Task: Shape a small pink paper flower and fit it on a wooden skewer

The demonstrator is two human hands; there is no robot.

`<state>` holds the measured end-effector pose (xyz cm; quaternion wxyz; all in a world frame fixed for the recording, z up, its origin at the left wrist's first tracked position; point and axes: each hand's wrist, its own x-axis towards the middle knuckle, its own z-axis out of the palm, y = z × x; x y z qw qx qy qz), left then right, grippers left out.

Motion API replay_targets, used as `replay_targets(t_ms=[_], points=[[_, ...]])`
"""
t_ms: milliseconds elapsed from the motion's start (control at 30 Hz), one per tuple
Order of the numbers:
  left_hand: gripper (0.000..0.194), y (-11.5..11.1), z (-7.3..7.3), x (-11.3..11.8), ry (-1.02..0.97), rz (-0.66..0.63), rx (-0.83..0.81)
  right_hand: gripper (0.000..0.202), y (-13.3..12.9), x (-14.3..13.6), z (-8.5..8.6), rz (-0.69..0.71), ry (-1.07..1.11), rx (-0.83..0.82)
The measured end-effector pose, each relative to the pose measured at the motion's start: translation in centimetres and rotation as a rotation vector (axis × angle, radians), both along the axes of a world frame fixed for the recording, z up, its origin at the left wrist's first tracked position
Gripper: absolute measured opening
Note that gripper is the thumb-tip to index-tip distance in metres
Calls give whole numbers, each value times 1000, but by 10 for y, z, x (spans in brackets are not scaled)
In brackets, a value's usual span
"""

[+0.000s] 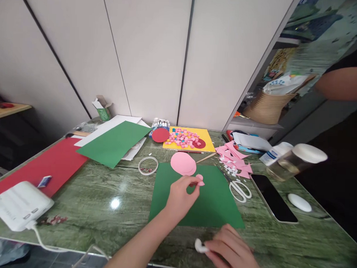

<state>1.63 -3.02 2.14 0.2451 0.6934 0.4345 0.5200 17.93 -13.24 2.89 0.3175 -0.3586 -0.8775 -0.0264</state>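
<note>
My left hand (180,194) pinches a small pink paper piece (200,179) between thumb and fingertips, over a green paper sheet (199,209). Pink paper circles (181,163) lie overlapped at that sheet's far edge, just beyond the hand. Closer to me, my right hand (234,251) has its fingers closed on a white wireless earbud (200,246), near the table's front edge. White-handled scissors (240,191) rest at the green sheet's right side, their blades partly hidden against paper scraps.
Pink scraps (232,157) are strewn at the right, near a phone (272,198), a white oval case (299,202) and a lidded jar (296,163). Pink beads (184,138) cover a yellow sheet. Left lie a tape roll (148,159), red paper (48,164) and a corded white charger (20,204).
</note>
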Motion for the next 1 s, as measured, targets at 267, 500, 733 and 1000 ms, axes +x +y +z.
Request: replay_targets(t_ms=[267, 500, 733, 1000], points=[[16, 0, 2, 0, 9, 14, 36, 12, 20, -6, -50, -1, -113, -210], [19, -3, -4, 1, 107, 0, 248, 8, 56, 11, 6, -92, 138, -29], [22, -1, -12, 0, 245, 47, 354, 22, 93, 2, 13, -188, -50, 275], [23, -8, -7, 6, 162, -9, 320, 20, 92, 15, -8, -164, 31, 502]])
